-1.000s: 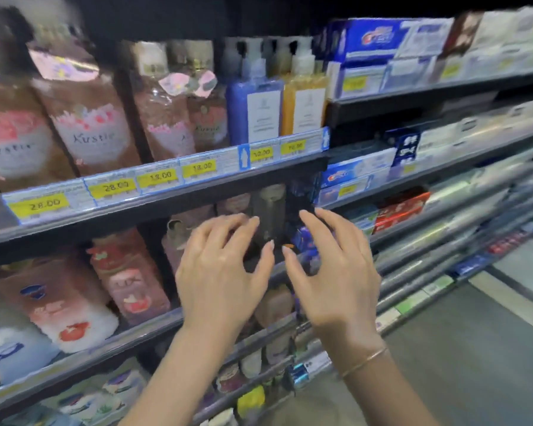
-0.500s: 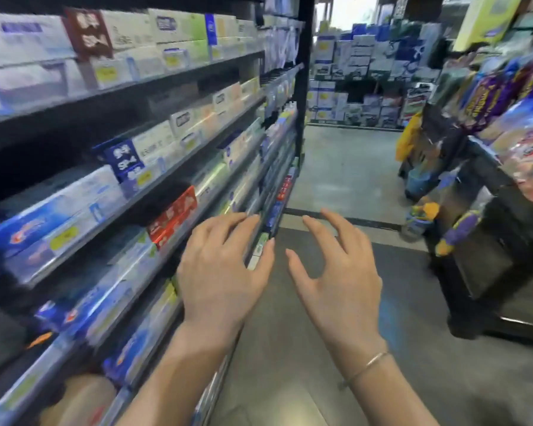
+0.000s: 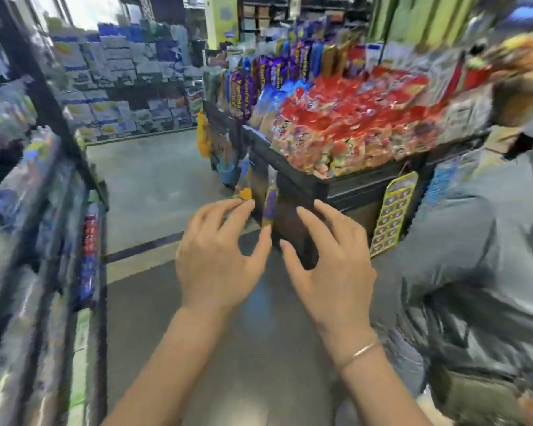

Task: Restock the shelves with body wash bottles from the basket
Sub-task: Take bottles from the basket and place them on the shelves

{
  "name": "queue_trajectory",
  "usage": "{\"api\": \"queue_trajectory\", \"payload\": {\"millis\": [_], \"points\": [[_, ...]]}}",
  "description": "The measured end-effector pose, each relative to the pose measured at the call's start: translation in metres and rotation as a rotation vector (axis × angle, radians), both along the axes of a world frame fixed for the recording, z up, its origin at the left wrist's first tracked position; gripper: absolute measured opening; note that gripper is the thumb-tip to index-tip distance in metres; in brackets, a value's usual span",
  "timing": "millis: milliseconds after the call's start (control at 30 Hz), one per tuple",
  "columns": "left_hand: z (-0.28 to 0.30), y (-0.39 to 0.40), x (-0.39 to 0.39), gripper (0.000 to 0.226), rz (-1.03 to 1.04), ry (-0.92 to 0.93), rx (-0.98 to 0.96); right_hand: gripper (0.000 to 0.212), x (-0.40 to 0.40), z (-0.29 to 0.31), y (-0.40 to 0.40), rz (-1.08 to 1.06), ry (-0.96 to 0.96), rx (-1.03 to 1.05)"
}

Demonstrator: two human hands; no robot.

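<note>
Since the earlier frame the view has swung further right, so the shelves [image 3: 37,241] have slid to the left edge of the frame and the snack display table [image 3: 336,182] now fills the upper right. Along the left, the blurred shelf edge runs down to the lower left corner. Open grey floor [image 3: 154,179] stretches from the centre towards the stacked boxes [image 3: 120,87] at the upper left. At centre, the left hand [image 3: 219,259] and the right hand [image 3: 333,269] hover close together, fingers spread and loosely bent, holding nothing. A thin bracelet [image 3: 365,350] circles the right wrist. No body wash bottles or basket show here.
</note>
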State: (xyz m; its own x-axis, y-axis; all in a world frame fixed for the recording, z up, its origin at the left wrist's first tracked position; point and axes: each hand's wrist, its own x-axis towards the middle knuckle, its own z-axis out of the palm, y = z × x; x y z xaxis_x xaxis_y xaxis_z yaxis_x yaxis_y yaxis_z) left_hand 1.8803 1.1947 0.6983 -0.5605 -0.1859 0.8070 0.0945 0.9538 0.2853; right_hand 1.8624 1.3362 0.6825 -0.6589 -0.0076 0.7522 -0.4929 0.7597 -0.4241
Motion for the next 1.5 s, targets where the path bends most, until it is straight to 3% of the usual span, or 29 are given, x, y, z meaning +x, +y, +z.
{"api": "queue_trajectory", "payload": {"millis": [300,733,1067,1500], "points": [[-0.004,0.027,-0.132,0.035,-0.292,-0.046,-0.001,0.046,-0.084,-0.003,0.022,-0.293,-0.029,0.025],[0.004,0.06,-0.33,0.036,-0.828,-0.033,-0.089,0.049,-0.216,-0.01,0.036,-0.882,-0.06,-0.045],[-0.019,0.189,-0.403,0.04,-1.232,-0.05,-0.062,0.045,-0.257,-0.023,0.12,-1.227,-0.087,-0.016],[-0.016,0.379,-0.438,0.04,-1.553,-0.181,-0.064,0.044,-0.284,-0.019,0.257,-1.565,-0.062,-0.021]]}}
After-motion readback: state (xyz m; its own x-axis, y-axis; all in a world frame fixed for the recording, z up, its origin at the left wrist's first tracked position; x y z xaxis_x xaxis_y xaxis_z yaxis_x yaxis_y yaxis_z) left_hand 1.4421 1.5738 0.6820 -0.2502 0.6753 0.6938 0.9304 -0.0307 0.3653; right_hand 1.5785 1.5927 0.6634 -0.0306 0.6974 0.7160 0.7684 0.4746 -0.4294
